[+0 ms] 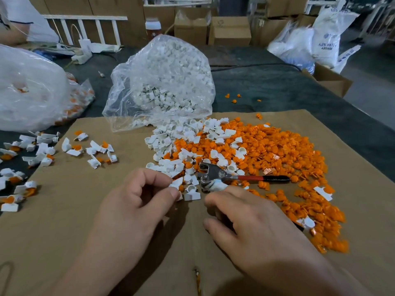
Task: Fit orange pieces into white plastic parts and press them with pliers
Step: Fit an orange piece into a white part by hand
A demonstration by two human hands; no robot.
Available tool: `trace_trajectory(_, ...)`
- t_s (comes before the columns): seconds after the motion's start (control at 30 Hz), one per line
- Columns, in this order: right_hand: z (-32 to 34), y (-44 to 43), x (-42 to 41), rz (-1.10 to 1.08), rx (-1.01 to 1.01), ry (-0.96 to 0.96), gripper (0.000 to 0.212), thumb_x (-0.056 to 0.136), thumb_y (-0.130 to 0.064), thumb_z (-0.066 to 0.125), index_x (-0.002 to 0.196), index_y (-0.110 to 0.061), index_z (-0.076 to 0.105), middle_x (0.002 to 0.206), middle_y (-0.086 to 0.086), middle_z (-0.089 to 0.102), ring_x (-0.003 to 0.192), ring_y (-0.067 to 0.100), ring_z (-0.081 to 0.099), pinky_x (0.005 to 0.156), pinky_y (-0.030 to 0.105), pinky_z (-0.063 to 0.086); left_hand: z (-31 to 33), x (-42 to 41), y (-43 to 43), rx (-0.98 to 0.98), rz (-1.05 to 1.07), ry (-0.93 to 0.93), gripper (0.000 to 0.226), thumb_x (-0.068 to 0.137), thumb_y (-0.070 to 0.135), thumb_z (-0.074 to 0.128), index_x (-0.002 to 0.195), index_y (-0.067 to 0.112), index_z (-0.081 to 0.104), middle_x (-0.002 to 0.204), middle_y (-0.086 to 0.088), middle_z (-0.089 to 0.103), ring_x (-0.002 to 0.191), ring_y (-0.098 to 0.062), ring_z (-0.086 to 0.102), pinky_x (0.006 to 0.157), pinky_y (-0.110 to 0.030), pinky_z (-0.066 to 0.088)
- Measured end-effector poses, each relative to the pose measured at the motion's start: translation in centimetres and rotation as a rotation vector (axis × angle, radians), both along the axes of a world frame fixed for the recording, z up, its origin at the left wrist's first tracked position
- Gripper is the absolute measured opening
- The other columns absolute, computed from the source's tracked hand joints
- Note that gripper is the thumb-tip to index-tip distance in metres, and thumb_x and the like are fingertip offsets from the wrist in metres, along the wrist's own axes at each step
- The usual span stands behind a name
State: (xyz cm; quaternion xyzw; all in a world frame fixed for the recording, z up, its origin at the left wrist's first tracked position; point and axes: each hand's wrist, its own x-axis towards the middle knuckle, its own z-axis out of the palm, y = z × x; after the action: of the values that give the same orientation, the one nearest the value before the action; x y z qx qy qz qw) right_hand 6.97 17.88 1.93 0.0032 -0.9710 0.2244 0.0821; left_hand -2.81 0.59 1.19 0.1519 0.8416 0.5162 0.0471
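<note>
My left hand [136,201] pinches a white plastic part [177,184] between thumb and fingers near the middle of the brown cardboard sheet [64,231]. My right hand [254,227] rests palm down just right of it, fingers curled by the lower handle of the pliers [215,174]. Whether it grips that handle I cannot tell. The pliers lie with metal jaws to the left and a red and black handle [265,178] pointing right. Behind them spreads a heap of orange pieces [288,152] mixed with loose white parts [183,137].
A clear bag of white parts [164,82] stands behind the heap. Fitted white-and-orange parts [42,150] lie scattered at left, near another big clear bag [32,88]. Cardboard boxes [230,30] and white sacks [324,37] stand at the back. A person's sleeve [23,20] shows top left.
</note>
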Motion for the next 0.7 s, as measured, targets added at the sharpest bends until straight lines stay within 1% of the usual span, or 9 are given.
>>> trace_trajectory(0.07,-0.1,0.0,0.0,-0.009,-0.018,0.024,0.02,0.095,-0.05,0.043,0.113,-0.042,0.044,0.091,-0.025,0.037,0.086,0.0,0.042,0.069,0.015,0.034,-0.1,-0.2,0.0,0.139,0.021,-0.126,0.015,0.085,0.031,0.071,0.09,0.045,0.068,0.082,0.011,0.077,0.072,-0.005,0.071,0.073,-0.036,0.054)
trace_trajectory(0.13,0.0,0.0,0.1,-0.012,-0.038,0.052,0.017,0.094,-0.049,0.044,0.109,-0.041,0.046,0.087,-0.026,0.038,0.083,0.0,0.044,0.065,0.016,0.033,-0.2,-0.4,0.2,0.387,0.042,-0.306,0.013,0.075,0.019,0.078,0.083,0.029,0.074,0.083,-0.006,0.078,0.072,-0.016,0.074,0.074,-0.042,0.061)
trace_trajectory(0.2,0.0,0.0,0.0,-0.017,-0.05,0.089,0.018,0.092,-0.048,0.043,0.106,-0.04,0.05,0.086,-0.024,0.041,0.085,0.002,0.046,0.064,0.018,0.036,-0.1,-0.7,0.3,0.645,0.036,-0.485,0.018,0.055,0.018,0.079,0.073,0.019,0.076,0.079,-0.018,0.075,0.064,-0.02,0.073,0.064,-0.036,0.064)
trace_trajectory(0.27,0.2,0.0,-0.1,-0.036,-0.067,0.144,0.016,0.091,-0.046,0.043,0.102,-0.039,0.052,0.087,-0.022,0.045,0.086,0.003,0.049,0.065,0.019,0.04,-0.1,-1.1,0.3,0.776,0.014,-0.568,0.018,0.054,0.014,0.075,0.072,0.015,0.077,0.072,-0.018,0.071,0.062,-0.022,0.072,0.054,-0.027,0.06)
trace_trajectory(0.33,0.3,0.1,-0.1,-0.088,-0.085,0.219,0.009,0.092,-0.042,0.047,0.098,-0.04,0.053,0.089,-0.021,0.049,0.087,0.004,0.052,0.07,0.019,0.042,-0.2,-1.4,0.3,0.816,-0.017,-0.617,0.018,0.066,0.008,0.067,0.081,0.01,0.076,0.072,-0.017,0.068,0.061,-0.022,0.07,0.049,-0.025,0.056)
trace_trajectory(0.43,0.3,0.8,-0.1,-0.215,-0.079,0.297,0.014,0.094,-0.046,0.048,0.107,-0.043,0.052,0.103,-0.027,0.048,0.102,-0.003,0.049,0.072,0.012,0.04,-0.7,-1.5,0.2,0.773,-0.048,-0.644,0.022,0.086,-0.003,0.052,0.097,0.003,0.07,0.073,-0.02,0.066,0.058,-0.022,0.068,0.045,-0.026,0.054)
trace_trajectory(0.53,0.5,2.1,-0.4,-0.35,-0.165,0.297,0.036,0.088,-0.06,0.044,0.12,-0.045,0.049,0.115,-0.032,0.041,0.11,-0.002,0.046,0.077,0.011,0.038,-1.0,-1.5,0.1,0.715,-0.102,-0.67,0.032,0.089,-0.008,0.045,0.088,0.004,0.075,0.075,-0.021,0.067,0.06,-0.022,0.067,0.047,-0.026,0.055)
trace_trajectory(0.6,0.8,3.0,-0.6,-0.417,-0.195,0.265,0.049,0.084,-0.06,0.048,0.129,-0.04,0.044,0.121,-0.029,0.038,0.118,0.002,0.044,0.075,0.008,0.039,-1.2,-1.6,0.1,0.703,-0.11,-0.679,0.037,0.089,-0.009,0.043,0.082,0.005,0.077,0.076,-0.02,0.067,0.061,-0.021,0.068,0.048,-0.026,0.055)
trace_trajectory(0.7,1.4,4.0,-1.5,-0.472,-0.095,0.192,0.058,0.084,-0.058,0.048,0.136,-0.034,0.038,0.137,-0.015,0.037,0.128,0.006,0.033,0.092,0.02,0.031,-1.2,-1.8,0.3,0.718,-0.089,-0.697,0.037,0.088,-0.009,0.044,0.079,0.004,0.077,0.079,-0.022,0.069,0.063,-0.021,0.069,0.049,-0.025,0.056)
